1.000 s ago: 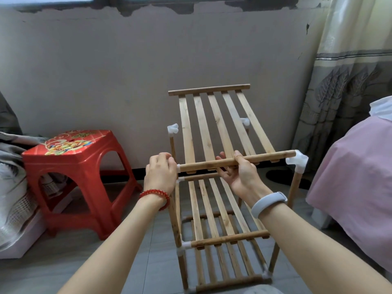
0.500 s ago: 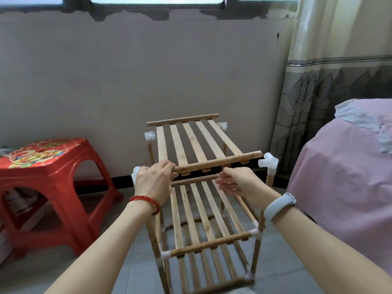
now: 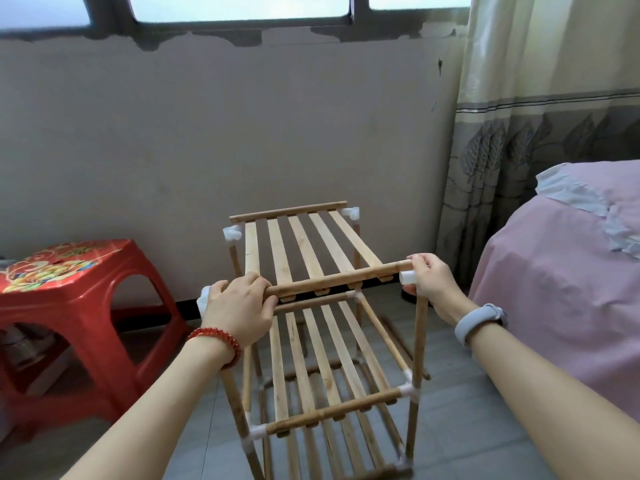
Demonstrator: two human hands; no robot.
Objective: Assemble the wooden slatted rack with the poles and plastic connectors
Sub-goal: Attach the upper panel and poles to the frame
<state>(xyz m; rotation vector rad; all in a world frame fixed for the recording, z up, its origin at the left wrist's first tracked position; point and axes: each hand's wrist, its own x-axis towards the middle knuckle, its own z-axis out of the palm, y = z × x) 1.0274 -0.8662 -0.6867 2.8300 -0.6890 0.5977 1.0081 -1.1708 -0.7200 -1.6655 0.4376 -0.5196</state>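
- Head view: the wooden rack (image 3: 322, 358) stands on the floor in front of the wall, with a red stool (image 3: 69, 289) to its left and a pink-covered bed (image 3: 561, 289) to its right. Two lower slatted tiers look already fixed between the upright poles by white connectors.
- The top slatted shelf (image 3: 304, 251) lies loosely over the frame. Its far rail sits between the two far connectors, and its near rail (image 3: 332, 280) is level with the near post tops, which suggests the rail ends are being lined up with the sockets.
- The left hand (image 3: 239, 306) grips the left end of the near rail, fingers (image 3: 258, 282) curled over the top and thumb below. It covers most of the near left connector (image 3: 204, 301), so I cannot tell whether that end is seated.
- The right hand (image 3: 433, 282) is at the rail's right end, fingers bent round the near right connector (image 3: 408, 277) atop the right front pole (image 3: 420, 341). It seems to steady the connector so the rail can be pressed in.
- Judging by this, the work is near its end: only the top tier remains to be pushed home.
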